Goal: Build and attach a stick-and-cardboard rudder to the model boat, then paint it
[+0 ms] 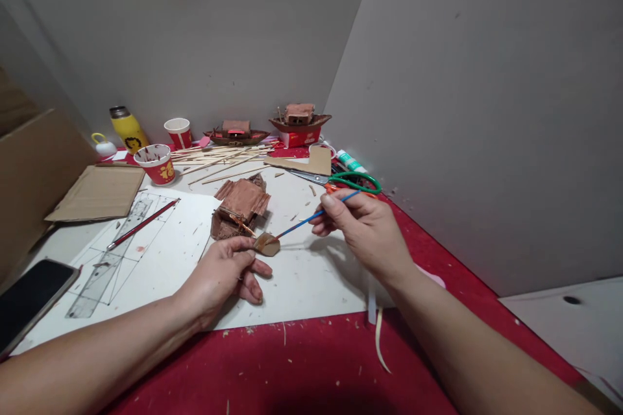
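Observation:
My left hand [226, 272] pinches a small brown cardboard piece [268, 244] between thumb and forefinger, just above the white sheet [311, 279]. My right hand [363, 227] grips a thin blue-handled paintbrush [311, 216], its tip touching that piece. A brown-painted cardboard roof model [240, 206] lies right behind the piece.
Green-handled scissors [341, 179] lie behind my right hand. A red pencil [143, 224] and a clear ruler [109, 259] rest on a drawing. A phone [29, 298] lies at left. Paper cups [156, 163], wooden sticks [219, 159], two boat models [299, 120] and a yellow bottle [127, 130] stand at the back.

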Action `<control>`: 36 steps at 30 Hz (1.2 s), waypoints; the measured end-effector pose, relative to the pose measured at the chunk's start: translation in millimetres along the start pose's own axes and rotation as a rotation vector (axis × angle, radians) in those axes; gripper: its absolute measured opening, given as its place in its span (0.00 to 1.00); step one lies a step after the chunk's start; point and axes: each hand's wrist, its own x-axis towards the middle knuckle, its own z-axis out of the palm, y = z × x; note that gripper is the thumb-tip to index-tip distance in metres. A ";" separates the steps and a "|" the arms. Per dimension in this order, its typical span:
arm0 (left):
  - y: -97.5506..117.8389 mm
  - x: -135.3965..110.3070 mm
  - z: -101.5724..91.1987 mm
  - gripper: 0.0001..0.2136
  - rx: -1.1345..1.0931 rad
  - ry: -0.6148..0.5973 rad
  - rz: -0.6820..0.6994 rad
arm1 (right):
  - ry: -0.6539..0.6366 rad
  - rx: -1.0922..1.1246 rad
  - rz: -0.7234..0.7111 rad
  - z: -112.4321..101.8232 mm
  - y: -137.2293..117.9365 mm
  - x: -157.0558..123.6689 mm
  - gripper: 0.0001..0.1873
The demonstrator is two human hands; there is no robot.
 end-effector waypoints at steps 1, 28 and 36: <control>0.2 0.0 0.1 0.05 0.000 0.002 0.001 | -0.025 -0.009 0.004 0.1 0.6 0.0 0.22; -0.2 -0.6 -1.5 0.05 -0.011 -0.009 0.007 | -0.075 -0.034 -0.002 -3.3 2.4 1.3 0.21; 0.5 -1.4 -0.1 0.06 -0.017 0.007 0.006 | -0.038 -0.091 -0.019 -5.5 -0.5 1.7 0.18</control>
